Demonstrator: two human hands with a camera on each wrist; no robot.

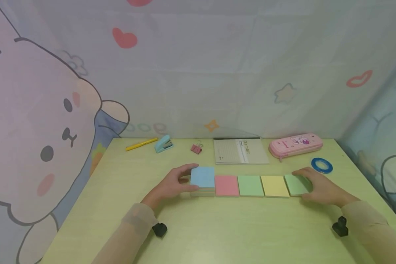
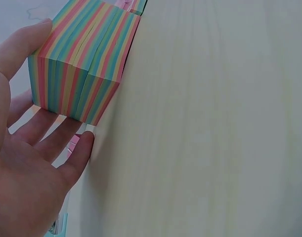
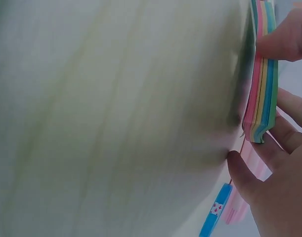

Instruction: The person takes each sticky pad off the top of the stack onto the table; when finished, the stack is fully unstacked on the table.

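My left hand [image 1: 171,183] grips a tall stack of sticky note pads [image 1: 202,177], blue on top, between thumb and fingers at its left end. In the left wrist view, the striped sides of the stack [image 2: 74,64] show several layered pads. Right of it, a pink pad [image 1: 226,186], a green pad [image 1: 250,186] and a yellow pad [image 1: 275,186] lie in a row on the table. At the row's right end, my right hand [image 1: 323,189] holds another green-topped pad [image 1: 294,185], thumb on its near edge and fingers on the far one. Its layered side [image 3: 262,94] faces the right wrist camera.
Along the back of the table [image 1: 237,227] lie a yellow pen [image 1: 141,144], a light blue stapler [image 1: 164,144], a pink binder clip [image 1: 196,148], a notepad [image 1: 231,152] and a pink pencil case [image 1: 296,144]. A blue tape roll [image 1: 328,168] lies beyond my right hand.
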